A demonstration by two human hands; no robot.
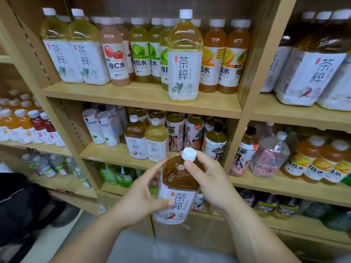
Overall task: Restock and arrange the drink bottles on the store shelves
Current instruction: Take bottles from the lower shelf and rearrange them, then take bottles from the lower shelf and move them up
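I hold a large brown tea bottle (178, 185) with a white cap and a white label with a red bird, in front of the lower shelves. My left hand (140, 198) wraps its label from the left. My right hand (207, 179) grips its neck and shoulder just under the cap. On the upper shelf (136, 99) a large yellow tea bottle (184, 57) stands alone at the front edge, ahead of a row of smaller drinks. Two more large yellow tea bottles (76, 48) stand at the left of that shelf.
Matching brown tea bottles (311, 59) fill the upper right bay. The middle shelf (114, 154) holds small tea bottles and cartons. Orange drinks (315, 162) sit lower right. A dark bag (22, 205) lies on the floor at the left.
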